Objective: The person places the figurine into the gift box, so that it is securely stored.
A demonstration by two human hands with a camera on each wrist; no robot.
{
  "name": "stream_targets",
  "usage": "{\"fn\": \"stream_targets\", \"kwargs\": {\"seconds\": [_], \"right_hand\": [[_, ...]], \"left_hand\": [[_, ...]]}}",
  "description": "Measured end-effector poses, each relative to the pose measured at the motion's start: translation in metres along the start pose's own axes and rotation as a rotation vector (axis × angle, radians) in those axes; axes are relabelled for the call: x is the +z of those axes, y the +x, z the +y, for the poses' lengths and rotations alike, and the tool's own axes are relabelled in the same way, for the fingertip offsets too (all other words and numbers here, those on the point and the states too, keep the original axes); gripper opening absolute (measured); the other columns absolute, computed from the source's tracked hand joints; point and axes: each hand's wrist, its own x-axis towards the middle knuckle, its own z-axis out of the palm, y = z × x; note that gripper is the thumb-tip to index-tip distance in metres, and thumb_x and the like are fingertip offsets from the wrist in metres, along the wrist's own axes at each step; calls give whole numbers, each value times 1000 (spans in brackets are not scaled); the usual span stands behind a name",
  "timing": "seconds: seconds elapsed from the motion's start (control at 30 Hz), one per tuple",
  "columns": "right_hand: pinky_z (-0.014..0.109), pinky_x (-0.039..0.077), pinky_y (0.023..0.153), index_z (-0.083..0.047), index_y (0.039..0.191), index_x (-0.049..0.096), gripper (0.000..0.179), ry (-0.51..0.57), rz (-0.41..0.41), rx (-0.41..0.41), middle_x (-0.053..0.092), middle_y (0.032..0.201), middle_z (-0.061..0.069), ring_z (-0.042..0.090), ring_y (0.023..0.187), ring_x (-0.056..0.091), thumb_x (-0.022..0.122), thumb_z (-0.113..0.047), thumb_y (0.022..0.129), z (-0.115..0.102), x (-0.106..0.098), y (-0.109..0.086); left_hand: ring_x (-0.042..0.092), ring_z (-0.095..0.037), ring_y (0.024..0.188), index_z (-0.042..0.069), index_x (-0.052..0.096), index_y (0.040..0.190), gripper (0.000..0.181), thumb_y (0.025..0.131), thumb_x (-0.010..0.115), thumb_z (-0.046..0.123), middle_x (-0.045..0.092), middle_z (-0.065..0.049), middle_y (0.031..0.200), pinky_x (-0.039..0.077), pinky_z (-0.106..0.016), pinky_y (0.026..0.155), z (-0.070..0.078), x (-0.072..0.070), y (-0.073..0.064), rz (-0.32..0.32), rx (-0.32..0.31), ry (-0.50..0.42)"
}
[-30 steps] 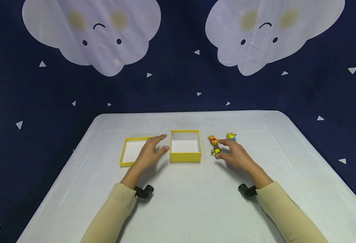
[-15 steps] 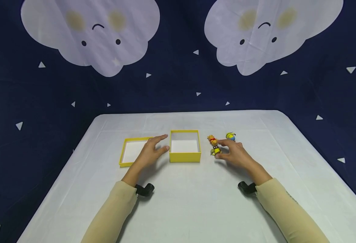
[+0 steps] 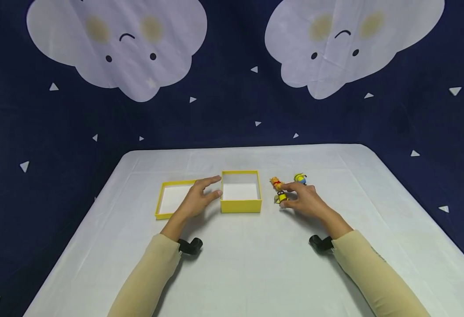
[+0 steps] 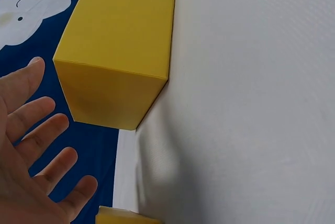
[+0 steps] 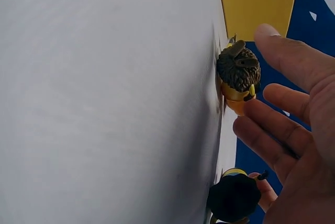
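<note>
My left hand (image 3: 197, 198), fingers spread and relaxed, is beside the left wall of an uncovered yellow box (image 3: 241, 206) with a white inside. In the left wrist view that hand (image 4: 39, 145) holds nothing. My right hand (image 3: 305, 200) is at a small yellow-and-black figurine with goggles (image 3: 282, 197), its thumb and fingers apart. Just behind lies an orange bear figurine in red (image 3: 276, 183), and a yellow-and-blue figurine (image 3: 300, 178) is farther back. The right wrist view shows a brown, scaly-backed figurine (image 5: 239, 67) close to the loosely extended fingers.
A shallow yellow box lid (image 3: 163, 215), white inside, lies left of the box, partly behind my left hand. All stand on a white-covered table (image 3: 240, 268). A dark blue cloth with clouds (image 3: 232, 110) hangs behind its far edge.
My left hand has edged slightly right, nearer the box. The right hand stays almost still by the figurines, and the head view has shifted a little.
</note>
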Motion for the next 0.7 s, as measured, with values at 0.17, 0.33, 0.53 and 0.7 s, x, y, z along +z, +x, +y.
{"fn": "stream_targets", "kwargs": {"seconds": [0.17, 0.33, 0.53, 0.7], "right_hand": [[45, 27, 97, -11, 128, 57, 56, 4, -4, 5, 62, 126, 13, 31, 118, 56, 75, -33, 80, 2, 1, 1], [45, 27, 96, -11, 128, 58, 55, 2, -8, 0, 62, 126, 13, 31, 118, 56, 74, -32, 80, 2, 1, 3], [47, 27, 97, -13, 129, 58, 55, -8, -21, -1, 60, 129, 13, 33, 122, 53, 74, -31, 80, 3, 1, 2], [48, 28, 96, -13, 129, 58, 55, -29, -20, -11, 59, 130, 14, 34, 123, 52, 74, -31, 80, 3, 2, 2]], "left_hand": [[35, -28, 137, 10, 53, 134, 47, 91, 63, 24, 48, -5, 145, 31, -52, 113, -1, 1, 2, -2, 26, -22], [33, -27, 137, 11, 53, 134, 47, 90, 64, 25, 46, -2, 147, 32, -53, 112, -1, 2, 3, -4, 12, -39], [30, -27, 140, 9, 52, 135, 48, 91, 63, 23, 43, 0, 149, 30, -55, 113, -3, 2, 3, -24, 8, -62], [28, -27, 141, 8, 51, 136, 49, 91, 63, 22, 41, 0, 150, 29, -57, 113, -5, 3, 3, -39, 7, -83]]}}
